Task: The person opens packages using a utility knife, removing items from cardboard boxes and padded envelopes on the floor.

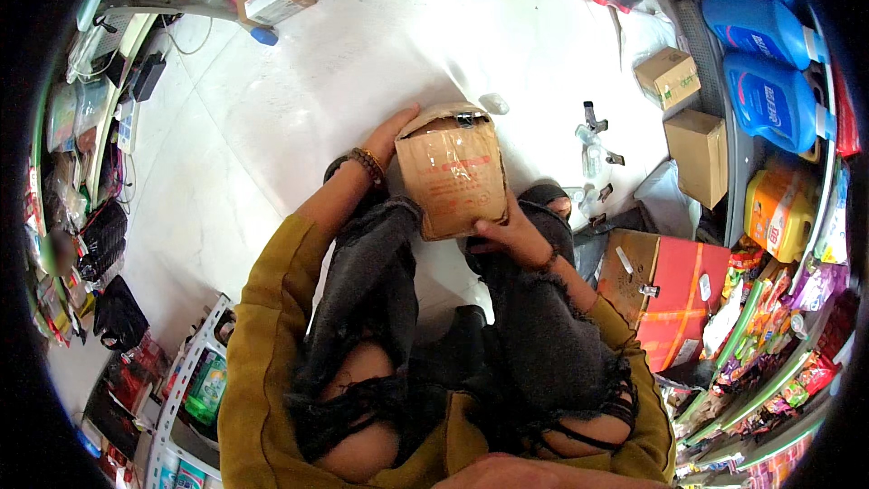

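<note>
A small cardboard box (455, 183) with red print and shiny clear tape is between my two hands, above the floor near my knees. My left hand (390, 136) lies along its upper left side, with the fingertips by the top corner. The right hand (509, 234) grips the lower right corner, thumb on the front face. At the upper edge the flap is lifted a little, and a small dark object (466, 119) shows in the gap. What else is inside is hidden.
Black clips (593, 119) and clear plastic pieces (589, 153) lie on the white floor (224, 122) to the right. Cardboard boxes (696, 153), a red carton (682, 299) and shelves with blue jugs (770, 98) line the right. A metal rack (180, 380) stands at lower left.
</note>
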The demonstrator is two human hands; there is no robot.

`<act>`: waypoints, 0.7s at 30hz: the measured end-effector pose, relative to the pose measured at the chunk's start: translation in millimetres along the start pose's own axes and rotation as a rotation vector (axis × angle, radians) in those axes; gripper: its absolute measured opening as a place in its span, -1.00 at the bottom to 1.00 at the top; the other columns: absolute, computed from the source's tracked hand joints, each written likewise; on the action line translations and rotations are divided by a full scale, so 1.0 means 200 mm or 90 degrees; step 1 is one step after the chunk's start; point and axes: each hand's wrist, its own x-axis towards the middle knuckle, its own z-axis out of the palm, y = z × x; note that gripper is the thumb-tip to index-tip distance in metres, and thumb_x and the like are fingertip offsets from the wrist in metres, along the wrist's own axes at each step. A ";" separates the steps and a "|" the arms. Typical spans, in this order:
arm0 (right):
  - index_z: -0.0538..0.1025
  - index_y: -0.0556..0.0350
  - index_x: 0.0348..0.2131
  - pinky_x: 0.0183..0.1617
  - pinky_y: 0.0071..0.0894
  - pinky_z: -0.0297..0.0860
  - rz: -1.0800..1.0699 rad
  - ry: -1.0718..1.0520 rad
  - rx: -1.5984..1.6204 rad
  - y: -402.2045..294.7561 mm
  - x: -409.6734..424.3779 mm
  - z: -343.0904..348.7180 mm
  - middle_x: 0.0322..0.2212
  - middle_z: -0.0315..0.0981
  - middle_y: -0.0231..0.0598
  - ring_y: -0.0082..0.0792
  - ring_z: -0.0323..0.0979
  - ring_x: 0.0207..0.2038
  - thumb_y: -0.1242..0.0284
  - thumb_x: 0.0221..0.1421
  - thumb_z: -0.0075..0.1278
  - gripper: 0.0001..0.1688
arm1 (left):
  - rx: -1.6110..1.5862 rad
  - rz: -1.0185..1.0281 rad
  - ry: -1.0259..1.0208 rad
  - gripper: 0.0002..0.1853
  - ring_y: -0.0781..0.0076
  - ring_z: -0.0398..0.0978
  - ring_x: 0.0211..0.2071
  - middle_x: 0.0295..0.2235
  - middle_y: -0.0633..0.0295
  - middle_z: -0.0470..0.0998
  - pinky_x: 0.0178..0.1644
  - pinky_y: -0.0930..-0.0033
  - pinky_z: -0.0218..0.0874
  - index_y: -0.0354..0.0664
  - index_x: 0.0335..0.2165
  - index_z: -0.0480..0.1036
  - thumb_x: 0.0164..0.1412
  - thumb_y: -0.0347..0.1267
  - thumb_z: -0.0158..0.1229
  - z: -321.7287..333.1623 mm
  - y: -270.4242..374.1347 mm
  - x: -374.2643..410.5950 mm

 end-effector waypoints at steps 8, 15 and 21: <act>-0.02 0.16 0.20 0.08 -0.35 0.25 -0.062 -0.004 0.228 -0.04 -0.10 -0.08 0.02 0.24 -0.16 -0.30 0.27 0.02 0.58 -0.11 0.18 -0.02 | 0.001 -0.066 -0.050 -0.47 0.42 0.41 -0.16 -0.16 0.16 0.45 -0.05 0.44 0.22 -0.30 -0.10 0.34 0.17 -0.05 0.03 -0.14 -0.14 0.09; -0.02 0.11 0.22 -0.01 -0.35 0.31 -0.041 0.097 0.198 0.07 -0.29 -0.32 -0.01 0.30 -0.01 -0.26 0.34 -0.05 0.69 0.00 0.03 -0.13 | -0.108 -0.103 -0.122 -0.31 0.42 0.34 -0.05 -0.07 0.11 0.38 0.01 0.34 0.19 -0.35 -0.02 0.26 0.11 0.03 0.10 -0.04 -0.32 -0.03; 0.27 0.23 0.07 0.05 -0.43 0.26 -0.079 0.170 0.185 0.42 -0.31 -0.75 -0.04 0.36 -0.21 -0.45 0.32 -0.03 0.43 0.23 -0.20 -0.56 | 0.175 -0.215 -0.145 -0.28 0.38 0.43 -0.16 -0.15 0.17 0.46 -0.07 0.37 0.27 -0.33 -0.03 0.30 0.03 0.03 0.20 0.03 -0.40 0.03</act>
